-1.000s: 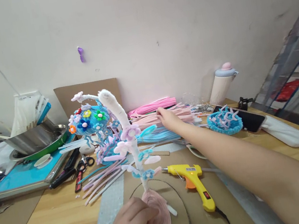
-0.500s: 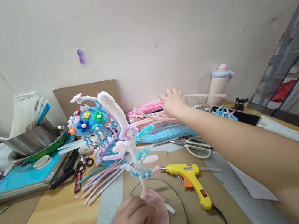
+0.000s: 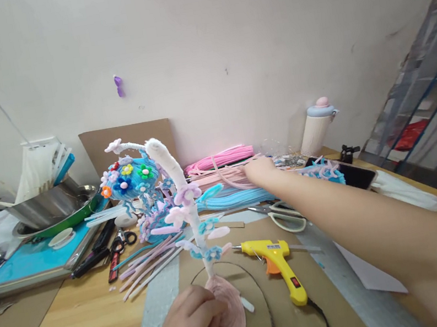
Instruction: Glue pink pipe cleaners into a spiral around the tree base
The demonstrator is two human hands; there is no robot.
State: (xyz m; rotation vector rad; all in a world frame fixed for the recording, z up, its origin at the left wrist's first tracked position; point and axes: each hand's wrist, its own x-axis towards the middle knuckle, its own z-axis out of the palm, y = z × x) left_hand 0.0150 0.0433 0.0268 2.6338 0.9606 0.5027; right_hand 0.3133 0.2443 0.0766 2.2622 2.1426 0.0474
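Note:
My left hand [image 3: 191, 324] pinches the left edge of a flat pink coiled base [image 3: 231, 317], tilted up on edge. From the base rises a white fuzzy stem [image 3: 197, 234], curved at its top and set with lilac and blue pipe-cleaner flowers. My right hand [image 3: 259, 169] is stretched to the back, its fingers closed at the bundle of pale pink pipe cleaners [image 3: 209, 182]; the fingertips are partly hidden. One pale pink strand bends up in front of it. Blue pipe cleaners [image 3: 228, 200] lie nearer, brighter pink ones [image 3: 221, 158] behind.
A yellow glue gun [image 3: 274, 257] lies right of the base, its cord running forward. Scissors [image 3: 286, 218] rest under my right forearm. At left are a steel bowl [image 3: 49, 205], black scissors [image 3: 124, 239] and loose pipe cleaners [image 3: 151, 264]. A bottle [image 3: 313, 131] stands back right.
My right hand has lowered onto the pale pink bundle, its fingers now closed. The pale strand sticking out to its right no longer shows there. My left hand has stayed on the base.

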